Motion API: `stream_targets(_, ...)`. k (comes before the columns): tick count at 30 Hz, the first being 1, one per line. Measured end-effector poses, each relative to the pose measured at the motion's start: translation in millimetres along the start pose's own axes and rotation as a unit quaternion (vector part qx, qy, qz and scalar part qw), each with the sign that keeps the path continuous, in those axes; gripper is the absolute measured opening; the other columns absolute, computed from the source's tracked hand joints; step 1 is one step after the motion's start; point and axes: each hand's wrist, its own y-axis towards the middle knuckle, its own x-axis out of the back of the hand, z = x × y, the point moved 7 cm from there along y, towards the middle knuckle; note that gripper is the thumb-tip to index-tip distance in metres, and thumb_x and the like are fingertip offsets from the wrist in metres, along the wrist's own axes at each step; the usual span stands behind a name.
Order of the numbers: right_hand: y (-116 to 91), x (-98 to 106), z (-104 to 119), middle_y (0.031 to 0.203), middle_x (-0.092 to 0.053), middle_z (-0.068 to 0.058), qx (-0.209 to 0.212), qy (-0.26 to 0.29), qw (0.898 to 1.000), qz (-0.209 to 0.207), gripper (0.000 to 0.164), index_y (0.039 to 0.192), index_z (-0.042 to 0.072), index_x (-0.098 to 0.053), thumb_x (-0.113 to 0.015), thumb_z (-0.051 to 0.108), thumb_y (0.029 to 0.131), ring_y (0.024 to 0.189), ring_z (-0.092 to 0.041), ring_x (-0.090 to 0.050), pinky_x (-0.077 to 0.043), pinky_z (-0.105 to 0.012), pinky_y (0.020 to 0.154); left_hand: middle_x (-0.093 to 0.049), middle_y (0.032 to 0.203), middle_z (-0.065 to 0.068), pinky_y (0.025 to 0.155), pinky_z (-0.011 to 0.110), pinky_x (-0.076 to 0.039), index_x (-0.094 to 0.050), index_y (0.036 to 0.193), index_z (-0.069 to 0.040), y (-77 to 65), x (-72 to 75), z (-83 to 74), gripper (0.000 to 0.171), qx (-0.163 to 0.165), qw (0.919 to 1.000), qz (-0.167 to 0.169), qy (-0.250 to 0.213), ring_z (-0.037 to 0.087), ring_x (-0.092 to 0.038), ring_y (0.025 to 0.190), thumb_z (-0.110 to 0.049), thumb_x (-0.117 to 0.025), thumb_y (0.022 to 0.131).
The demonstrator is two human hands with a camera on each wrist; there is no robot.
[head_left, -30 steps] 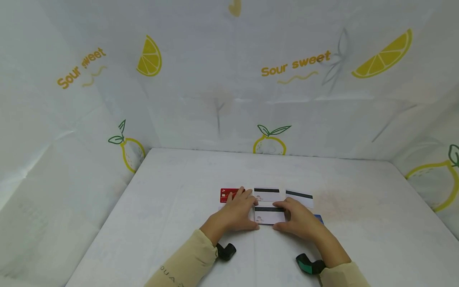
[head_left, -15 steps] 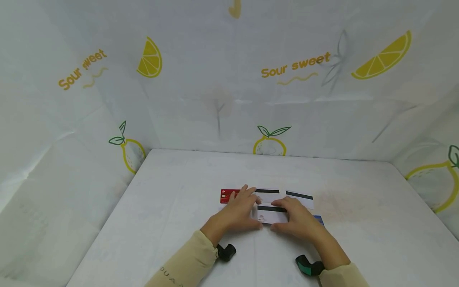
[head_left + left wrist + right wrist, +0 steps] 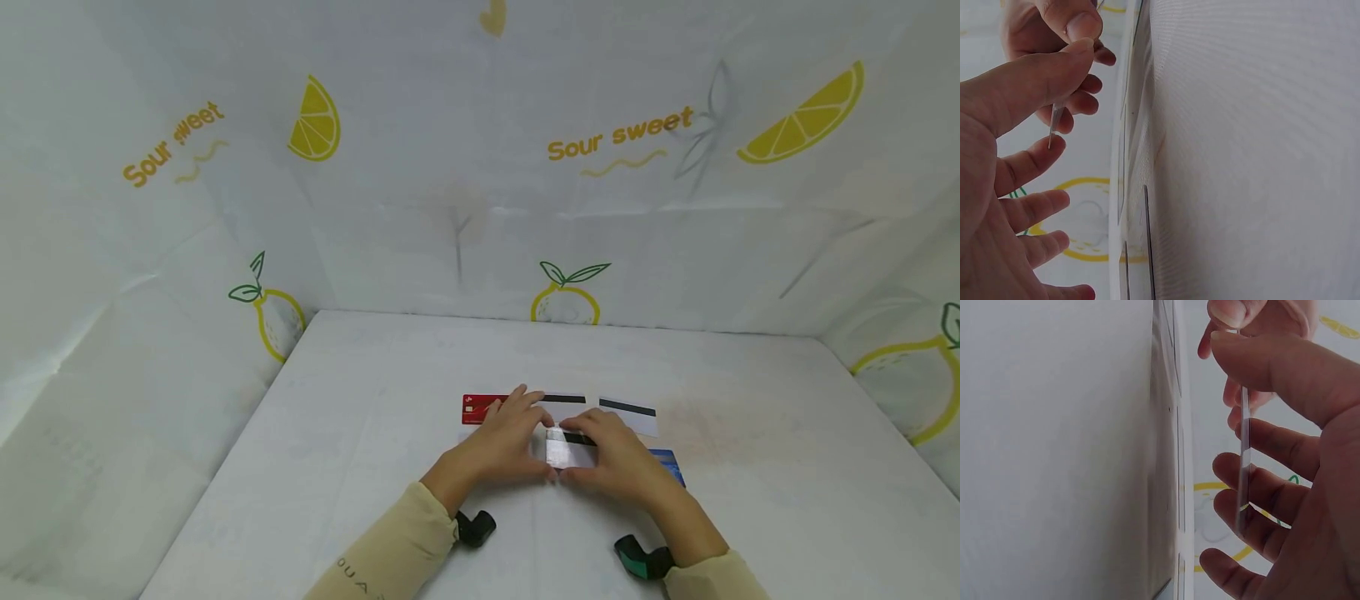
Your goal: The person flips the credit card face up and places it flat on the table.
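Observation:
A white-backed bank card [image 3: 572, 454] with a black magnetic stripe is held between both hands just above the table, glare on its left part. At its left end my left hand [image 3: 501, 442] pinches it, thumb on the near edge and index finger on the far edge. My right hand [image 3: 618, 458] grips the right end in the same way, covering that part. The right wrist view shows the card [image 3: 1245, 440] edge-on between thumb and fingers, apart from the tabletop. In the left wrist view its thin edge [image 3: 1055, 122] meets the index fingertip.
Behind the hands lie a red bank card [image 3: 477, 410], partly covered by the left hand, and two striped white-backed cards, one in the middle [image 3: 564, 408] and one at right [image 3: 628, 415]. A blue card [image 3: 670, 467] shows beside the right hand. The white table [image 3: 375, 400] meets a lemon-print backdrop.
The held card has shifted a little right and now catches glare. My left hand has followed it rightward; my right hand has slid left over it, uncovering more of the blue card.

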Motion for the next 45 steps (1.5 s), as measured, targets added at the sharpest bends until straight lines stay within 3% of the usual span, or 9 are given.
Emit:
stream_targets(9, -0.8, 2.4, 5.9, 0.112, -0.059, 0.006, 0.006, -0.022, 0.999, -0.026, 0.062, 0.122, 0.017, -0.067, -0.086, 0.048, 0.071, 0.106, -0.018, -0.053, -0.048, -0.048, 0.090, -0.035, 0.157, 0.002, 0.114, 0.060, -0.027, -0.059, 0.116, -0.024, 0.4, 2.3, -1.0, 0.054, 0.000, 1.0000, -0.003, -0.005, 0.028, -0.017, 0.151, -0.048, -0.083, 0.074)
stream_targets(27, -0.4, 3.5, 8.4, 0.117, -0.059, 0.001, 0.005, -0.018, 0.999, -0.036, 0.058, 0.121, 0.017, -0.068, -0.086, 0.042, 0.072, 0.111, -0.022, -0.048, -0.047, -0.047, 0.090, -0.036, 0.156, 0.000, 0.113, 0.058, -0.030, -0.056, 0.119, -0.026, -0.9, 5.4, -2.5, 0.057, -0.011, 0.9997, -0.006, -0.021, 0.028, -0.020, 0.151, -0.050, -0.082, 0.074)
stream_targets(34, -1.7, 7.0, 8.5, 0.120, -0.058, 0.002, -0.001, 0.022, 0.999, -0.034, 0.056, 0.124, 0.015, -0.065, -0.086, 0.032, 0.074, 0.115, -0.023, -0.051, -0.049, -0.049, 0.093, -0.038, 0.154, 0.002, 0.113, 0.058, -0.032, -0.054, 0.124, -0.023, -1.7, 8.1, -3.2, 0.063, -0.021, 0.9994, -0.014, -0.025, 0.030, -0.022, 0.150, -0.052, -0.081, 0.075)
stream_targets(40, -1.8, 8.0, 5.8, 0.118, -0.059, 0.004, -0.009, 0.072, 0.997, -0.022, 0.060, 0.129, 0.017, -0.060, -0.085, 0.033, 0.076, 0.099, -0.014, -0.054, -0.051, -0.036, 0.082, -0.036, 0.155, 0.004, 0.114, 0.057, -0.030, -0.055, 0.128, -0.021, -2.0, 9.3, -3.9, 0.068, -0.020, 0.9994, -0.008, -0.026, 0.031, -0.021, 0.150, -0.053, -0.081, 0.074)
stream_targets(45, -3.0, 8.3, 3.3, 0.123, -0.058, 0.001, -0.018, 0.140, 0.990, -0.020, 0.062, 0.133, 0.019, -0.053, -0.082, 0.032, 0.080, 0.099, -0.015, -0.056, -0.049, -0.038, 0.082, -0.035, 0.156, 0.004, 0.115, 0.056, -0.027, -0.056, 0.130, -0.020, -2.7, 8.9, -3.6, 0.069, -0.016, 0.9993, -0.003, -0.034, 0.030, -0.019, 0.151, -0.051, -0.082, 0.074)
